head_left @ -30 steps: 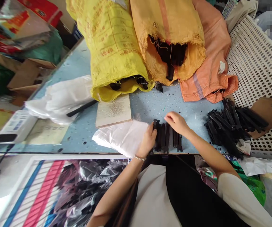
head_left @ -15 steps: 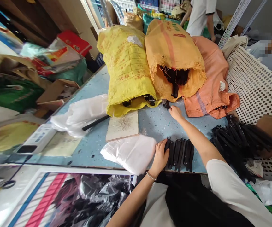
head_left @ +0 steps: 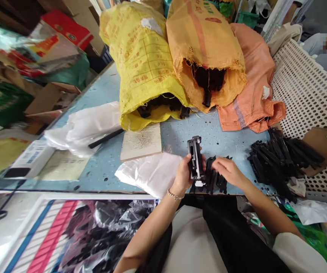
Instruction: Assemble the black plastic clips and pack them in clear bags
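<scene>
"Where is the black piece [head_left: 194, 161]?"

"In the left hand [head_left: 184, 171], which is clamped on it, thumb along one side. It's held over the front edge of the counter [head_left: 177, 132], slotted face up, pale end toward the person."

"And the right hand [head_left: 228, 170]?"

"Just beside it, fingers curled, over a row of similar black parts [head_left: 209, 177] lying side by side. Whether those fingers grip anything, I can't tell."

"What's left of the row?"

"A folded white plastic bag [head_left: 149, 172], near the left wrist, which wears a bracelet [head_left: 175, 195]. Beyond the bag lies a flat board [head_left: 141, 143]."

"And further back?"

"A yellow sack [head_left: 146, 64], its mouth open on dark parts, then an orange-yellow sack [head_left: 206, 41], also open, and a salmon-coloured one [head_left: 251, 76]. A loose heap of black parts [head_left: 274, 159] lies to the right, by a perforated white panel [head_left: 297, 85]."
</scene>
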Action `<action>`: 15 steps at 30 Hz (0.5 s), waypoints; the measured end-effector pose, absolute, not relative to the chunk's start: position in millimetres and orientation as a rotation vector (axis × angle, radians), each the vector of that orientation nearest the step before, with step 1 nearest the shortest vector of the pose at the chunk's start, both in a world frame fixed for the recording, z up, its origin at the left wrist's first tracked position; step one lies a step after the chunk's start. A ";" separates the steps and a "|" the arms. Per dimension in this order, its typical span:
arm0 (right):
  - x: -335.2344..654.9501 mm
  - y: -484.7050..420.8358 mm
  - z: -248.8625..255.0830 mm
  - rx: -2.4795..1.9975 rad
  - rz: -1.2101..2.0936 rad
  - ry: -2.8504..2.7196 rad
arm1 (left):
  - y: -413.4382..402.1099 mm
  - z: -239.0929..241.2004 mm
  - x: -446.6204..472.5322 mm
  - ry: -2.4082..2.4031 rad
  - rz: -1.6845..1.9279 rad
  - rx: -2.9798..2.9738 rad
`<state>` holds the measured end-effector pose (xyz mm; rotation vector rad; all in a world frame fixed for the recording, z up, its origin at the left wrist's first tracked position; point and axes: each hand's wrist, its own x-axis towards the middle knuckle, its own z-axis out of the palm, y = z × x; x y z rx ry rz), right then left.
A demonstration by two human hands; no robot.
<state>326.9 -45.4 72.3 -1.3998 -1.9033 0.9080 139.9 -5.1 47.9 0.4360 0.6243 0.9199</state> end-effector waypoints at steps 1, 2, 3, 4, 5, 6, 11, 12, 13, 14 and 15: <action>328.9 -41.1 77.5 -1.418 0.793 -1.874 | -11.2 50.3 140.0 0.620 0.892 0.466; 330.2 -35.9 81.8 -1.440 0.680 -1.856 | -17.4 51.9 140.1 0.630 0.868 0.506; 330.5 -30.8 85.1 -1.456 0.591 -1.864 | -23.2 53.2 140.2 0.655 0.846 0.553; 329.9 -26.3 87.5 -1.457 0.529 -1.898 | -28.4 54.5 140.1 0.689 0.825 0.599; 328.5 -22.9 89.1 -1.442 0.476 -1.952 | -32.6 56.1 139.6 0.727 0.808 0.640; 326.6 -20.5 90.2 -1.409 0.417 -2.019 | -35.8 57.9 138.5 0.762 0.792 0.669; 325.0 -12.4 90.9 -1.156 -0.096 -2.372 | -43.3 68.1 128.3 0.793 0.676 0.687; 326.9 -9.6 90.1 -1.115 -0.189 -2.436 | -44.3 69.4 127.4 0.790 0.645 0.678; 329.0 -6.6 88.8 -1.084 -0.262 -2.487 | -45.1 70.3 127.3 0.789 0.624 0.668; 331.0 -3.8 87.1 -1.070 -0.309 -2.520 | -45.6 70.8 128.2 0.794 0.621 0.660; 332.5 -1.9 85.3 -1.085 -0.329 -2.529 | -45.5 71.0 129.6 0.804 0.634 0.657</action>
